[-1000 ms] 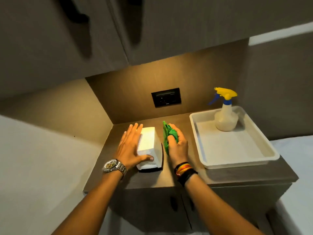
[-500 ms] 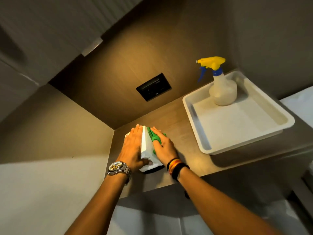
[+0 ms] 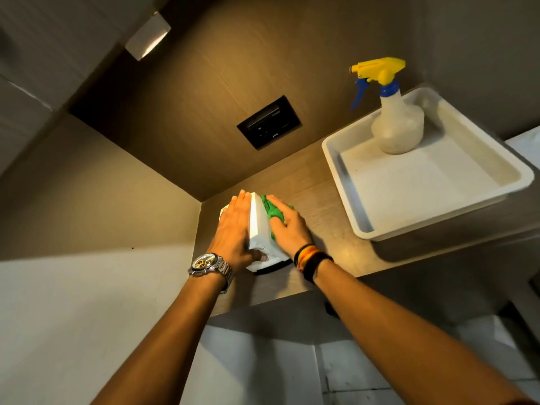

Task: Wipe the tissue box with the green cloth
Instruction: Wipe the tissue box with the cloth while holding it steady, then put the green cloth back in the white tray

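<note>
A white tissue box (image 3: 259, 226) stands on the wooden countertop (image 3: 327, 241) near the left back corner. My left hand (image 3: 235, 229), with a metal watch on the wrist, lies flat against the box's left side, thumb on its front face. My right hand (image 3: 287, 228) presses the bunched green cloth (image 3: 273, 211) against the box's right side; most of the cloth is hidden under my fingers. The box's left face is hidden behind my left hand.
A white tray (image 3: 350, 182) sits on the counter to the right, holding a spray bottle (image 3: 397, 124) with a yellow and blue trigger head. A black wall socket (image 3: 268, 122) is set in the back panel. Cabinets hang overhead, and a side wall stands left of the box.
My right hand brought the cloth from beside the box onto its right side and stays pressed there. The camera tilted and moved closer. My left hand keeps its hold.
</note>
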